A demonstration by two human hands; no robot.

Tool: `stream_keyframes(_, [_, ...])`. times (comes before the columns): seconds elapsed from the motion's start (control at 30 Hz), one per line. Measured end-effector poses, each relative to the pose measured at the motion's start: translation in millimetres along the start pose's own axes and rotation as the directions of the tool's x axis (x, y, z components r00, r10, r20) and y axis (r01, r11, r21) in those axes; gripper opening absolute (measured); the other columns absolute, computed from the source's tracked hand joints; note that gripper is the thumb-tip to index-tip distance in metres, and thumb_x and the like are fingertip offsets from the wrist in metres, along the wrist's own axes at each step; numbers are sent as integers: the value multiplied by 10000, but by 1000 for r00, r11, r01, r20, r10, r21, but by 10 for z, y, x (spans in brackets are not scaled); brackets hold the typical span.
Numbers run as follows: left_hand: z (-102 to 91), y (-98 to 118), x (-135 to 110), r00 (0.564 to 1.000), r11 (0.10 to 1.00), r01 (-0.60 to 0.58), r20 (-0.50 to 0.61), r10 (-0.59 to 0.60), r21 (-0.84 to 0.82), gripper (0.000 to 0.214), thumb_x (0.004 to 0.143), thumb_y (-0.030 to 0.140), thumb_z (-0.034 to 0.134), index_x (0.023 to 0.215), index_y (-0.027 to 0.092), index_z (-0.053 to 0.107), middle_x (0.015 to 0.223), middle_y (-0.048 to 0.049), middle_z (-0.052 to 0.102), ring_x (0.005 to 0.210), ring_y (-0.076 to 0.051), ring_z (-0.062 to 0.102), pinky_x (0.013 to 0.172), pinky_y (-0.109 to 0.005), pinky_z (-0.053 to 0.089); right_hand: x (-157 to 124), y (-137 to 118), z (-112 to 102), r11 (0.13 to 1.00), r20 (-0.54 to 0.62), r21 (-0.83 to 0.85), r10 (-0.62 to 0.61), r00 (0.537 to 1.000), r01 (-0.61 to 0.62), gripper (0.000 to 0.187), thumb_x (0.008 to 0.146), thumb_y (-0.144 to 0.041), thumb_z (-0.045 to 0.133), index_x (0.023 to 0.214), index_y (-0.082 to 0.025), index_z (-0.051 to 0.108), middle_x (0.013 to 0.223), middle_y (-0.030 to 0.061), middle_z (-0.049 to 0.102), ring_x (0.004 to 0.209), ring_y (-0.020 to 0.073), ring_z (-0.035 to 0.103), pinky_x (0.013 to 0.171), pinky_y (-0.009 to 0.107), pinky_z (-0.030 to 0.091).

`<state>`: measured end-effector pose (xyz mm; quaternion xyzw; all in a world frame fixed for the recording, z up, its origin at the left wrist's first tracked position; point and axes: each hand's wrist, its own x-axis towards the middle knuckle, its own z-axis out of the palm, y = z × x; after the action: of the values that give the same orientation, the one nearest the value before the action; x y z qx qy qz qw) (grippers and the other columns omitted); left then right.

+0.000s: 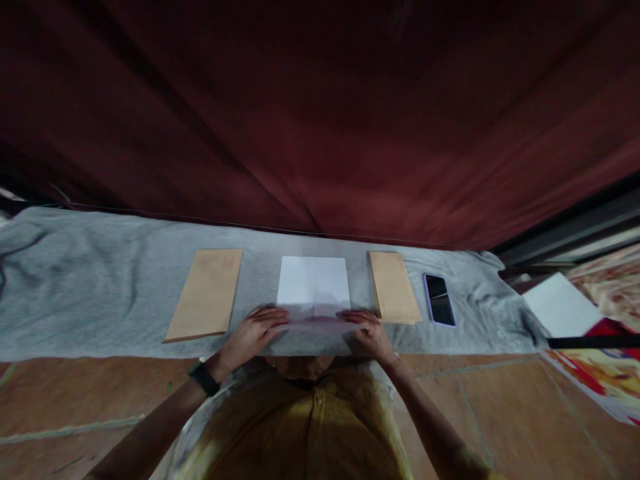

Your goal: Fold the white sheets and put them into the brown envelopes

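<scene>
A white sheet of paper point(313, 280) lies in front of me on a grey cloth, its near part raised and curling back over the rest. My left hand point(257, 330), with a dark band on the wrist, grips the sheet at its near left corner. At the near right corner, my right hand point(367, 331) has its fingers closed on the same sheet. Left of the paper is a brown envelope stack point(207, 290). Close beyond my right hand rests a narrower stack of brown envelopes point(397, 287).
The grey cloth point(125, 280) covers a long narrow surface. A phone point(440, 300) lies right of the envelopes. Farther right are a white sheet point(563, 305) and a colourful printed bag point(600, 377). A dark red curtain point(310, 133) hangs behind; tiled floor point(450, 393) shows below.
</scene>
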<state>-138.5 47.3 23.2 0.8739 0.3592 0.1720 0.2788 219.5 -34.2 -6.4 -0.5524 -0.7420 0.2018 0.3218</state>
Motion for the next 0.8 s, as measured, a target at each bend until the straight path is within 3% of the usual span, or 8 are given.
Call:
stream_keyframes(0.07, [40,11,51,984,984,133,-105,-145,-116,291,949,388,532,1043,242,766,1078,-46,776,1042,-224,685,964,-382,520,64,-5,31,993,-62,17,114,992,-113,233,964,-326,540,991,-250,758,1032,70,776,1003,242,709,947,414,553])
stream_keyframes(0.13, [82,13,128,933,932,272,-170,-316,-239,349,928,480,540,938,217,769,930,-37,778,874,-215,695,796,-325,544,162,-18,59,977,-92,45,213,973,-210,280,978,-403,520,950,-245,750,948,61,779,913,239,717,862,375,570])
stream_keyframes(0.27, [134,17,305,832,847,410,-241,-500,-340,434,901,568,527,737,200,690,677,8,676,658,-167,614,605,-254,450,393,-36,96,943,-101,52,332,938,-328,391,990,-485,452,852,-228,712,719,18,719,676,195,669,648,275,529])
stream_keyframes(0.37, [140,57,418,791,846,477,-302,-532,-238,437,935,546,482,720,202,645,620,13,618,603,-148,565,574,-243,386,527,-31,149,934,-159,-7,351,923,-356,385,990,-481,437,826,-234,683,701,14,697,646,188,653,610,260,491])
stream_keyframes(0.57, [103,166,626,722,745,664,-313,-617,63,398,991,479,436,898,192,696,745,-69,719,649,-194,634,566,-267,321,666,-19,309,884,-265,-156,393,880,-442,290,998,-405,457,907,-254,688,754,37,717,692,207,683,665,276,490])
stream_keyframes(0.63, [88,176,675,716,721,680,-326,-617,130,397,1002,473,426,955,193,703,784,-90,737,676,-212,658,572,-272,325,703,-10,317,874,-282,-190,389,877,-448,283,1007,-384,455,940,-242,690,786,55,726,733,212,689,732,291,496])
stream_keyframes(0.73, [72,157,705,766,757,625,-340,-546,190,396,1019,468,406,1033,193,690,818,-95,747,700,-213,675,588,-273,340,756,16,286,900,-284,-199,326,902,-388,308,1024,-384,436,956,-217,686,884,81,741,842,222,690,849,325,482])
stream_keyframes(0.8, [69,133,705,782,777,603,-328,-530,183,382,1025,460,407,1039,194,680,828,-90,748,705,-204,678,596,-267,348,782,30,274,910,-282,-173,322,904,-378,342,1032,-396,419,941,-201,685,882,79,739,826,217,678,845,326,472])
